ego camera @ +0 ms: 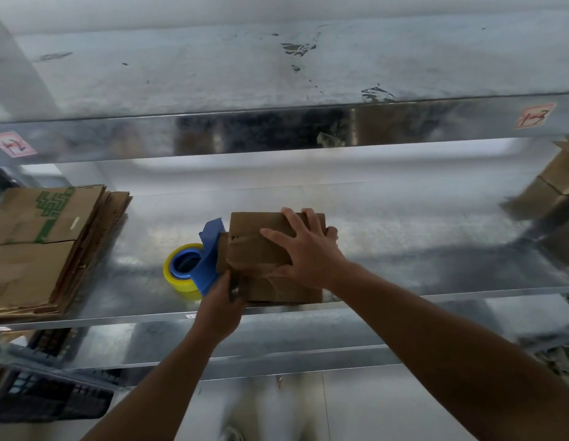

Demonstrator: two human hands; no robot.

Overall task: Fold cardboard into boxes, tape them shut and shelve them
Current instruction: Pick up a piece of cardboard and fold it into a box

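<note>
A small brown cardboard box (261, 249) sits on the metal shelf (404, 243) near its front edge. My right hand (304, 249) lies flat on the box top, fingers spread and straight. My left hand (221, 305) grips the blue tape dispenser (210, 259) at the box's left side, its head against the box edge. A yellow tape roll (178, 278) sits on the dispenser. Clear tape runs across the box top.
A stack of flat cardboard sheets (44, 246) lies at the shelf's left end. Folded boxes (553, 189) stand at the far right. An upper shelf (277, 74) hangs above with red labels on its rim. Dark crates (47, 396) sit lower left.
</note>
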